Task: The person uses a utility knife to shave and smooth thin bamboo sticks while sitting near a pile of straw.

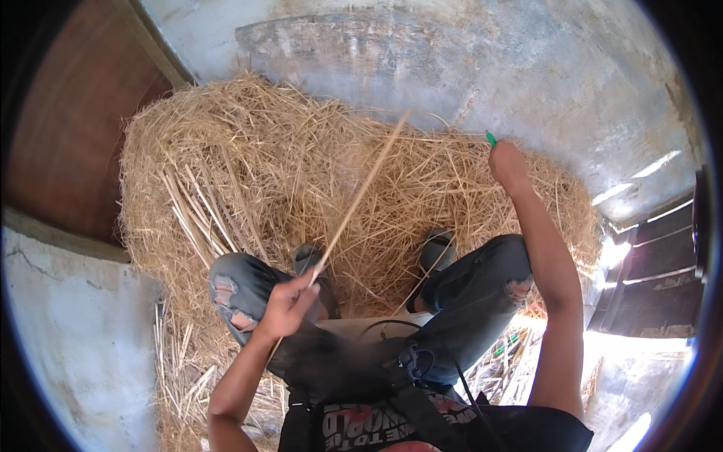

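My left hand is closed around a long, thin, pale wooden stick, over my left thigh. From this grip the stick slants up and away to the right, its far end in front of the wall; its near end runs back below my hand. Out to the right, my right arm is stretched forward, and my right hand is closed on a green-handled tool. Only a bit of green shows past the fingers, so I cannot tell its kind. The two hands are well apart.
Loose straw is heaped in front of me and around my feet. Several pale sticks lean beside my left knee. A stained wall stands behind the straw, a brown panel at left, dark wooden slats at right.
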The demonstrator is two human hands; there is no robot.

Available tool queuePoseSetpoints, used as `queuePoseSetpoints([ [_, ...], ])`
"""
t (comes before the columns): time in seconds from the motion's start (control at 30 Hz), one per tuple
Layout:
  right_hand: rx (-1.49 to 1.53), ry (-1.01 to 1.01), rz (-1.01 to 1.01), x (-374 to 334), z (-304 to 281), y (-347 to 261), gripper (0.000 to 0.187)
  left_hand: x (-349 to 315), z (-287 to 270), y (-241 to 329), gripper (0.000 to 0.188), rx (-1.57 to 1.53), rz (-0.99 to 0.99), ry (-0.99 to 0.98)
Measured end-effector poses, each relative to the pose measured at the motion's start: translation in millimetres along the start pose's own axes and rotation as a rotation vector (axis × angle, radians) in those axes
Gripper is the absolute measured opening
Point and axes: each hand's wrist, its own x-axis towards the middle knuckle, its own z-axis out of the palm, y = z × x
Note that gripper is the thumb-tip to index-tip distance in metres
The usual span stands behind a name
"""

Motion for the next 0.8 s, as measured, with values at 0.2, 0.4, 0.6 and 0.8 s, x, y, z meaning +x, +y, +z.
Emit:
queuePoseSetpoints([
  [0.2, 0.32, -0.019, -0.202, -29.2, -64.7, -93.6, 0.026, 31.7, 23.7, -9.7, 0.042, 0.148, 0.19, 0.235],
  [0.4, 0.417, -0.268, -0.416, -65.0, -100.6, -180.2, 0.024, 50.7, 34.5, 4.5, 0.044, 0.148, 0.196, 0.264],
  [0.6, 0.456, -0.217, -0.689, -92.3, -89.7, -217.5, 0.023, 72.7, 49.4, 19.5, 0.044, -0.026, 0.172, 0.222],
  [0.8, 0.423, -0.31, -0.696, -97.8, -77.7, -232.6, 0.025, 78.0, 47.1, 15.8, 0.044, -0.087, 0.129, 0.208],
])
